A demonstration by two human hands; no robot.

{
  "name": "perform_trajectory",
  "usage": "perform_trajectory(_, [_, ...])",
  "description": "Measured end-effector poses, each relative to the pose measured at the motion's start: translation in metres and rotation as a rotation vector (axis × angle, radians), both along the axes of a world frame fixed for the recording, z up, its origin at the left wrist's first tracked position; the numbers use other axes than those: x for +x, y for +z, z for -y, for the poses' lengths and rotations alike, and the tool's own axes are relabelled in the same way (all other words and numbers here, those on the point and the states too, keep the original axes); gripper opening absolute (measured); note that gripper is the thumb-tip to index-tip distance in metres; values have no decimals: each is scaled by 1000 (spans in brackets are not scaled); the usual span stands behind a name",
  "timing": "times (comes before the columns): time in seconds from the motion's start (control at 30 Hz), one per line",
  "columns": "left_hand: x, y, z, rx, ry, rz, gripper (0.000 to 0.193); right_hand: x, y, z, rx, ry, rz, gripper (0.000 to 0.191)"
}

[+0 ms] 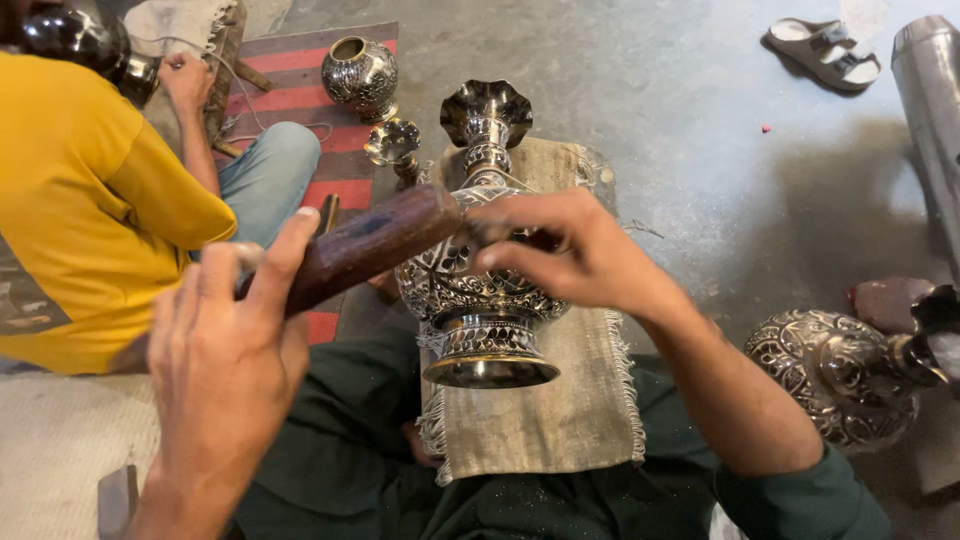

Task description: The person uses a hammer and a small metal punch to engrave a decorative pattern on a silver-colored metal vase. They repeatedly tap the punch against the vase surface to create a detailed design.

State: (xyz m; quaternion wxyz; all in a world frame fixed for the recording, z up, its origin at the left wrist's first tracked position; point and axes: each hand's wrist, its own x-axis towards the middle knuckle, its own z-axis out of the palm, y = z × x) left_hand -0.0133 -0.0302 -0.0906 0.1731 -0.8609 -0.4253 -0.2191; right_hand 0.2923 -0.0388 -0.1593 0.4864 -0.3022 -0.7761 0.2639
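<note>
An engraved silver vase (480,310) with a flared mouth lies tilted across a burlap cloth (545,415) on my lap, its foot toward me. My left hand (230,345) grips a dark wooden mallet (370,245), whose head is over the vase's body. My right hand (575,250) rests on the vase's upper body. Its fingers are pinched on a small dark tool (490,236) that touches the metal just beside the mallet's head. Most of that tool is hidden by my fingers.
A co-worker in a yellow shirt (80,200) sits at left, holding a dark round vessel (70,40). A round engraved pot (360,75) and a small goblet (393,142) stand on a striped rug (290,100). Another engraved vase (835,375) lies at right. Sandals (825,52) sit on the far concrete floor.
</note>
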Motion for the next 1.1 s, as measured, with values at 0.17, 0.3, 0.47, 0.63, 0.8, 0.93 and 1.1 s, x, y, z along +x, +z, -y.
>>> perform_trajectory(0.17, [-13, -18, 3, -221, -153, 342, 73, 5, -1, 3, -106, 116, -190, 16])
perform_trajectory(0.3, [-19, -50, 10, -469, -87, 511, 68, 3, 1, 15, 9, -34, 64, 25])
perform_trajectory(0.47, [-14, -78, 19, -652, -56, 661, 72, 4, 2, 13, 132, -86, 164, 27])
perform_trajectory(0.63, [-12, -70, 26, -391, -211, 574, 75, 7, -8, 13, 134, -95, 163, 24])
perform_trajectory(0.8, [-9, -45, 22, -230, -196, 416, 79, 12, -15, 8, 201, -103, 195, 25])
perform_trajectory(0.93, [-6, -29, 23, -65, -73, 222, 71, 11, -25, 0, 222, -92, 154, 22])
perform_trajectory(1.1, [-1, -19, 22, -85, -213, 284, 76, 14, -35, -6, 269, -41, 139, 19])
